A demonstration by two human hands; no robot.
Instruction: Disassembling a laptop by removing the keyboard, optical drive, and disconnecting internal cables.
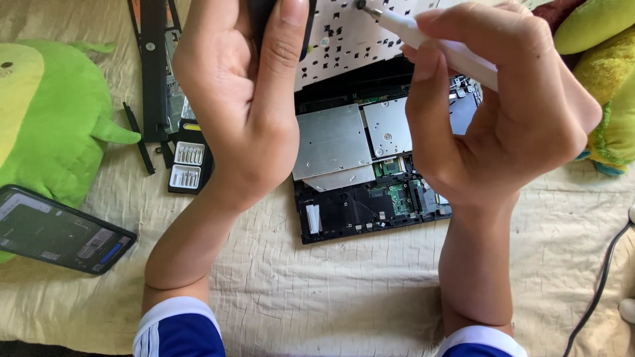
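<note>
Head view: an opened laptop (pixel 370 178) lies on a cream quilted bedspread (pixel 331 297), its inner metal plates and green circuit boards bare. The keyboard panel (pixel 357 36) is lifted up from the base and tilted toward the camera, so its pale underside shows. The left hand (pixel 241 99) grips this panel at its near edge, thumb pressed over a dark part, fingers clamped on it. The right hand (pixel 493 99) has its fingers closed around a white screwdriver (pixel 430 43), whose tip sits on a dark screw at the panel's top.

Judging by this, the casing is already apart and the disassembly is well advanced; work on the panel's back is not finished. A black cover strip (pixel 153 66) and an open bit case (pixel 188 165) lie left of the laptop, near a green plush toy (pixel 46 112) and a dark phone (pixel 59 228).
</note>
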